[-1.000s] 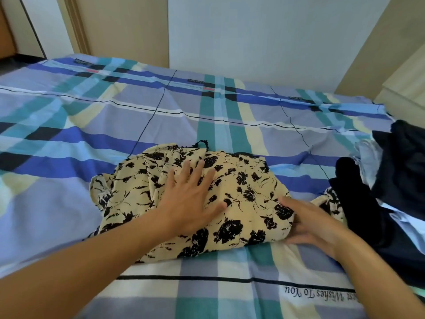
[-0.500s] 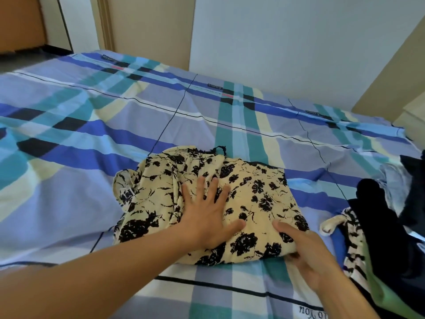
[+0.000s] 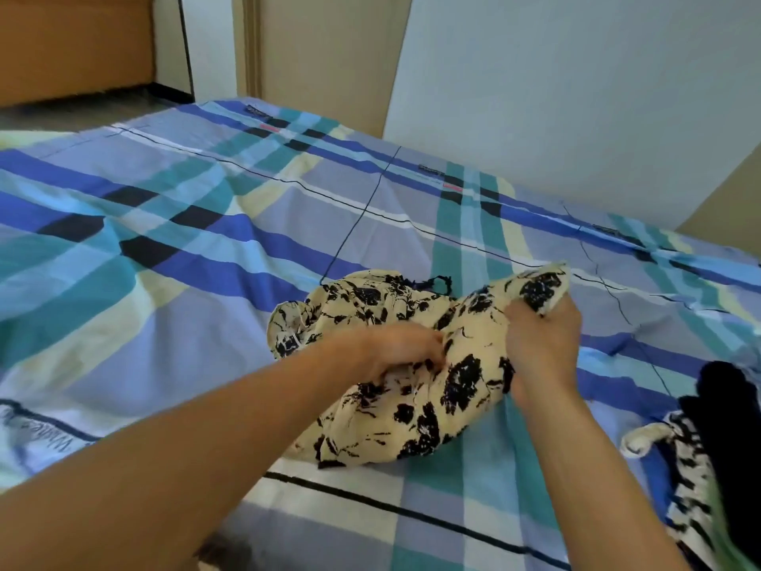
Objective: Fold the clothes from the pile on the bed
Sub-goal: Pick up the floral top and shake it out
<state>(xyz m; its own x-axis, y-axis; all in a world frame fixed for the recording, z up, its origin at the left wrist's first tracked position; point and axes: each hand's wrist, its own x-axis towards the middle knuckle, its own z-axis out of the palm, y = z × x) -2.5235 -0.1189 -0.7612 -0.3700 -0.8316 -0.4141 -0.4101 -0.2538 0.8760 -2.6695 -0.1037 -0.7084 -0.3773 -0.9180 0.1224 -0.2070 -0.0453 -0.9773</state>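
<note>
Gripping garment (image 3: pixel 428 410): left hand (image 3: pixel 391 348) curled into fold, right hand (image 3: pixel 543 344) clamped on corner jutting past its fingertips.

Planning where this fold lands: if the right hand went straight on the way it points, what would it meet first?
Beyond the floral garment the right hand grips, only bare plaid bedsheet, then probably the white wall; depth is unclear.

One head cam, wide-angle, pitched forward and down across the bed (image 3: pixel 185 323). Close range: forearms (image 3: pixel 197 455) enter at bottom edge, fingers (image 3: pixel 554 317) sit mid-frame, wall (image 3: pixel 576 96) well beyond the fingers.
</note>
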